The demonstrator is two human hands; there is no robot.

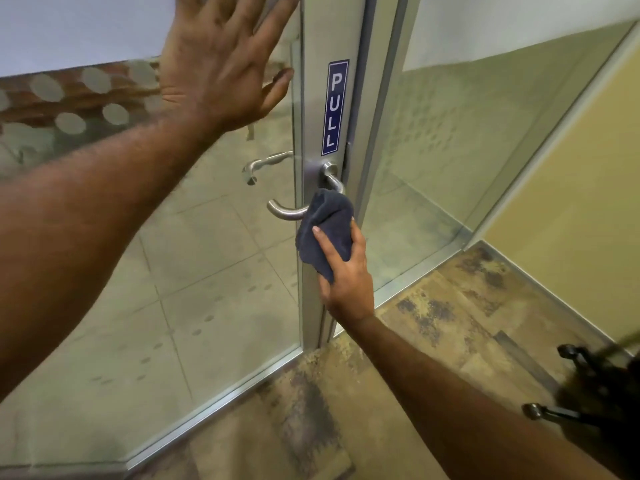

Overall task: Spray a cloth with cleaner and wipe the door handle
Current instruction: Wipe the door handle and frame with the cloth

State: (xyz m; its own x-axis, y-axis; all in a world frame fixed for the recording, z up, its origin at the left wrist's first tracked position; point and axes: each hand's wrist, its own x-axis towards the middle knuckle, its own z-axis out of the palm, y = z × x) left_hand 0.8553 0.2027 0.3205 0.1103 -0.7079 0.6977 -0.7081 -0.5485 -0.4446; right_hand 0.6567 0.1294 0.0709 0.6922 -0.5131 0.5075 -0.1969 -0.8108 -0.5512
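Observation:
A brushed-metal lever door handle (282, 211) sticks out from the aluminium stile of a glass door (313, 109). My right hand (348, 271) grips a bunched dark blue-grey cloth (327, 225) and presses it around the middle of the handle, hiding that part. My left hand (221, 60) lies flat with spread fingers against the glass, high up beside the stile. No spray bottle is in view.
A blue PULL sticker (335, 107) runs down the stile above the handle. A second handle (265, 164) shows through the glass on the far side. A fixed glass panel (450, 161) and a yellow wall (571, 188) stand to the right. Dark blurred objects (595, 389) sit at the lower right edge.

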